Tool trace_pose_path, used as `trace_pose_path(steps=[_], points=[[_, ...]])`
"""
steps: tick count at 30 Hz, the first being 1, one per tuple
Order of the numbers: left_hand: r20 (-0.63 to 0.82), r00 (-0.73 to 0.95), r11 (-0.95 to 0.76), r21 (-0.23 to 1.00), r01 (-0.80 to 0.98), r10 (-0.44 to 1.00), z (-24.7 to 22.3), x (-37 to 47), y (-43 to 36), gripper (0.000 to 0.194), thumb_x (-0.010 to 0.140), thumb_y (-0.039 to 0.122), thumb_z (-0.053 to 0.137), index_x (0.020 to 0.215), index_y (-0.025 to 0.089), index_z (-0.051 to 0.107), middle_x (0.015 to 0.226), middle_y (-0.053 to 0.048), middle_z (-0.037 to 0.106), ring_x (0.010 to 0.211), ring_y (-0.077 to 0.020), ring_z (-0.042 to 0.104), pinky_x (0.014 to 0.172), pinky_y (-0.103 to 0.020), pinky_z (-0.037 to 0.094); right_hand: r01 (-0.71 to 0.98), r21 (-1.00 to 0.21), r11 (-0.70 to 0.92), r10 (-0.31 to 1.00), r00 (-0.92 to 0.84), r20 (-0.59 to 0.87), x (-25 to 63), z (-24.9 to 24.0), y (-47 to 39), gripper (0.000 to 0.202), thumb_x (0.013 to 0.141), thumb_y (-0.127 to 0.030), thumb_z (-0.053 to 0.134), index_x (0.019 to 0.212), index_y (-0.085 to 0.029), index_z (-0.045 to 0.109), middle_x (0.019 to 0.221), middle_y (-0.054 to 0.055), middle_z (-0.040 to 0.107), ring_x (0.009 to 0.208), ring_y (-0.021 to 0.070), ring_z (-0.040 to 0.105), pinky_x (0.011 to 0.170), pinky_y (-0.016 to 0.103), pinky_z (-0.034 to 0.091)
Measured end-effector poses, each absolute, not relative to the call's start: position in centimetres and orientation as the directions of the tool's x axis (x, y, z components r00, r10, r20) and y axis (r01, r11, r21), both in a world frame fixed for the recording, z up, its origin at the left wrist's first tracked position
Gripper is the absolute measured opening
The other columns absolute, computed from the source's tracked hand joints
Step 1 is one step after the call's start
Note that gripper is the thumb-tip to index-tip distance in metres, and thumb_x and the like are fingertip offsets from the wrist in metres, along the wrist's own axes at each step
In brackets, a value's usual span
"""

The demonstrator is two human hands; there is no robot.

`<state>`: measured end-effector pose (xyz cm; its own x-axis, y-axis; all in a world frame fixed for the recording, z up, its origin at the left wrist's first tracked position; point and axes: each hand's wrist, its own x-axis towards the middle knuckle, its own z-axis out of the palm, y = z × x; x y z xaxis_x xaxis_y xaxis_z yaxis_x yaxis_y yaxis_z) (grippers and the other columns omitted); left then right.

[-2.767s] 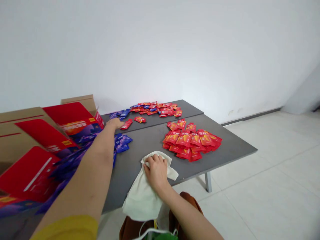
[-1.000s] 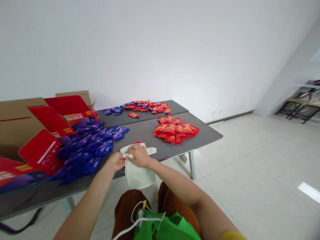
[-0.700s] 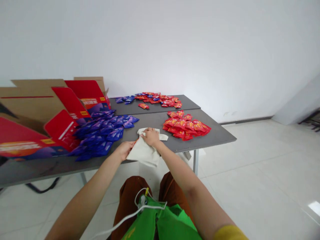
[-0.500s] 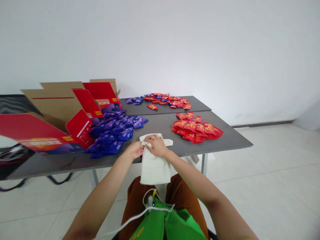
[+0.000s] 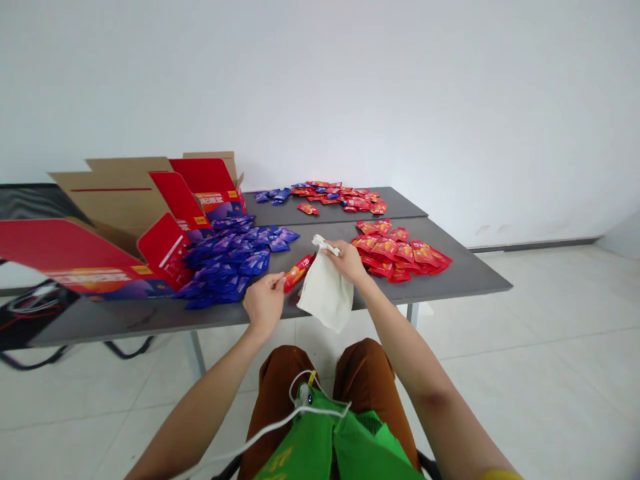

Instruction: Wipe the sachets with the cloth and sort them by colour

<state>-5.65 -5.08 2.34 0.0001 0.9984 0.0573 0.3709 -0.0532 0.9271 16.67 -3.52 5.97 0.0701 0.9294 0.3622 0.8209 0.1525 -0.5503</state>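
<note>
My left hand [image 5: 265, 299] pinches the near end of a red sachet [image 5: 299, 272] by its edge, just above the table's front edge. Beside it, my right hand [image 5: 346, 261] is closed on the bunched top of a white cloth [image 5: 327, 293], which hangs down past the table edge. The cloth lies close against the sachet's far end; whether they touch I cannot tell. Left of my left hand is a heap of blue sachets [image 5: 233, 260]. A pile of red sachets [image 5: 400, 250] lies right of my right hand.
Open cardboard boxes [image 5: 110, 200] with red printed sides stand at the left of the grey table [image 5: 465, 280]. More red sachets [image 5: 363, 200] and a few blue sachets [image 5: 273, 195] lie at the back. A white cable [image 5: 260, 440] crosses my green apron [image 5: 325, 447].
My hands have come apart. The right one has lifted the white cloth up and right, and the left now holds a red sachet that was not visible before.
</note>
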Motion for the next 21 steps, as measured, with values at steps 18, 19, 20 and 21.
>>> trace_pose_path(steps=[18,19,20,21], points=[[0.316,0.286,-0.397,0.382,0.835,0.905,-1.2,-6.4,-6.7,0.025,0.091,0.025,0.045,0.092,0.022,0.07,0.094,-0.01,0.071,0.088,-0.0217,0.063,0.072,-0.027,0.037,0.823,-0.472,0.316,0.941,-0.335,0.047,9.9,2.4,0.8,0.044,0.096,-0.04,0.041,0.136,-0.023,0.052,0.142,0.005,0.049,0.128,0.024,0.047,0.105,0.037,0.035],[0.326,0.273,-0.393,0.401,0.828,0.905,-1.4,-6.3,-6.8,0.025,0.091,0.025,0.045,0.093,0.022,0.07,0.094,-0.01,0.071,0.087,-0.0218,0.063,0.07,-0.027,0.036,0.82,-0.473,0.321,0.938,-0.344,0.041,9.9,2.6,1.0,0.042,0.096,-0.037,0.043,0.134,-0.023,0.054,0.142,0.005,0.049,0.128,0.023,0.047,0.107,0.036,0.033],[0.339,0.262,-0.392,0.411,0.823,0.904,-1.7,-6.3,-6.9,0.026,0.091,0.026,0.045,0.094,0.022,0.07,0.093,-0.011,0.071,0.085,-0.0218,0.063,0.069,-0.027,0.036,0.803,-0.478,0.355,0.923,-0.381,0.046,9.9,2.6,0.9,0.04,0.095,-0.035,0.045,0.133,-0.023,0.055,0.142,0.004,0.049,0.13,0.0216,0.045,0.109,0.035,0.03],[0.356,0.255,-0.395,0.409,0.823,0.899,-2.0,-6.4,-7.0,0.027,0.092,0.025,0.044,0.093,0.022,0.07,0.092,-0.011,0.07,0.083,-0.0216,0.062,0.069,-0.027,0.036,0.771,-0.49,0.407,0.898,-0.437,0.059,9.8,2.6,0.5,0.038,0.095,-0.033,0.047,0.131,-0.024,0.057,0.142,0.002,0.049,0.132,0.02,0.042,0.112,0.035,0.025]])
